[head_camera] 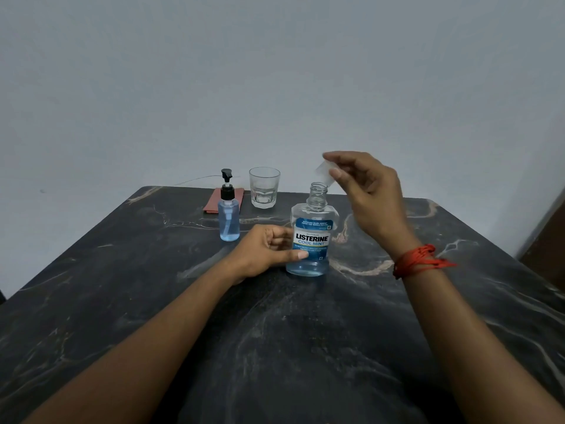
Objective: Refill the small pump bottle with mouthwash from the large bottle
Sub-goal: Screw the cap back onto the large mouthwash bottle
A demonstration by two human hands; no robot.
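The large mouthwash bottle (312,237) stands upright mid-table, its threaded neck uncovered and a little blue liquid at its bottom. My left hand (265,254) grips its lower left side, thumb across the label. Just above and right of the neck, my right hand (365,191) pinches the clear cap (324,172) between thumb and fingers. The small pump bottle (228,215), with a black pump and pale blue liquid inside, stands upright to the left, apart from both hands.
A clear drinking glass (264,187) stands behind the bottles near the table's far edge. A flat reddish item (214,203) lies behind the pump bottle. The dark marble table (275,332) ends at a grey wall.
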